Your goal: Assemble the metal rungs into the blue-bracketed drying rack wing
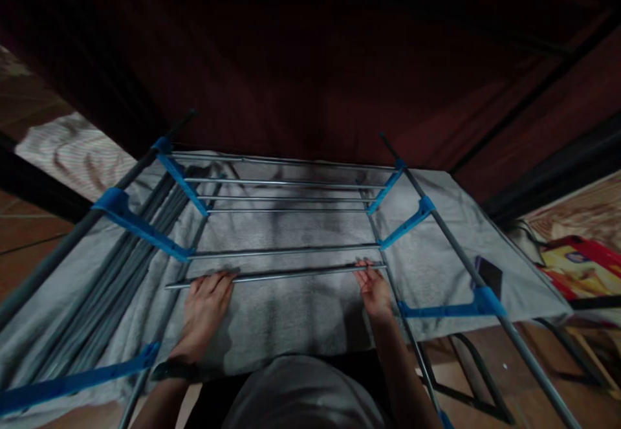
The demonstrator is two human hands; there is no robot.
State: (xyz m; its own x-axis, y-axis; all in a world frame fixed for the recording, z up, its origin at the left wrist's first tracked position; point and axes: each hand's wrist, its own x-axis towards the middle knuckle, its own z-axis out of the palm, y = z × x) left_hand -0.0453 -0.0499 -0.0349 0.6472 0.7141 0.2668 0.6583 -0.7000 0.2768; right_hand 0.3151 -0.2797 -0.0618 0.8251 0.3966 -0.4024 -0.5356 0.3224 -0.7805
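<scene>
A thin grey metal rod (291,274) runs crosswise in front of my body, inside a half-built rack of tubes and blue plastic brackets. My left hand (208,299) is wrapped over it from above, a little in from its left end. Near the other end, my right hand (373,290) pinches it with the fingertips. The rod's right end lies close to the right inner tube, below the right middle bracket (406,223). Several rods span the brackets farther back, and one crossbar (286,251) lies just beyond the held rod. The left middle bracket (145,233) joins two side tubes.
A bundle of loose grey tubes (121,274) lies at left on the cloth-covered table (301,312). A dark phone-like object (489,276) rests at right, behind a long side tube (456,244). A red and yellow package (579,264) is farther right. Chair frames stand below.
</scene>
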